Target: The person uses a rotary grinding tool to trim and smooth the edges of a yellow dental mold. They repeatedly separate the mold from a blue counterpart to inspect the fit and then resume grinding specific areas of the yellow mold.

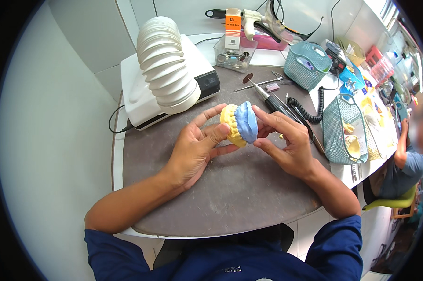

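Observation:
Above the middle of the dark work mat, I hold up a yellow dental cast (231,124) with a row of moulded teeth. A blue dental impression piece (246,122) sits against its right side. My left hand (196,143) is closed around the yellow cast, thumb on the near face and fingers behind. With my right hand (286,140) I grip the blue piece by its right edge with thumb and fingers. Beyond my right hand lies a handpiece (273,103) with a brown disc (247,77) at its tip.
A white dust extractor (127,89) with a ribbed hose (167,65) stands at the left. Behind are a clear box (235,61) of small parts and a teal basket (307,65). Another basket (345,126) at the right holds yellow casts. A co-worker (403,164) sits far right.

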